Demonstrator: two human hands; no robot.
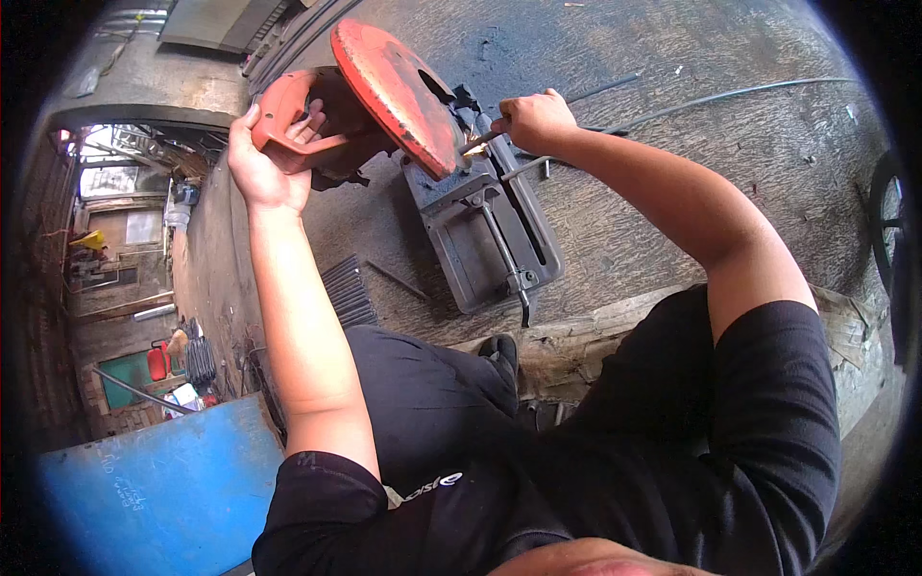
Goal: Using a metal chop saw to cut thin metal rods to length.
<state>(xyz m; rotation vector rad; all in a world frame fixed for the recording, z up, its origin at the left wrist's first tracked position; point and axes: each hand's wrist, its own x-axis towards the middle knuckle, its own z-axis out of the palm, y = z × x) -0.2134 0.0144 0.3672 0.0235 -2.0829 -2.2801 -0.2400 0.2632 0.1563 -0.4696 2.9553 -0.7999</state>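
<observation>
Gripping rod [602, 87] at one o'clock, right hand [540, 123] closed; left hand [263, 171] curled round saw handle [322, 148], ten o'clock. Glow [474, 150] at cut, finish unclear. Short rods [348, 296] piled at nine; long rod [730, 99], two, looks uncut.

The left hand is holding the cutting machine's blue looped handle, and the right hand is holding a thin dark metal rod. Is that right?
Not quite: the handle's colour is wrong. The head view shows the left hand holding the cutting machine's orange-red looped handle, while the right hand does hold a thin dark metal rod.
</observation>
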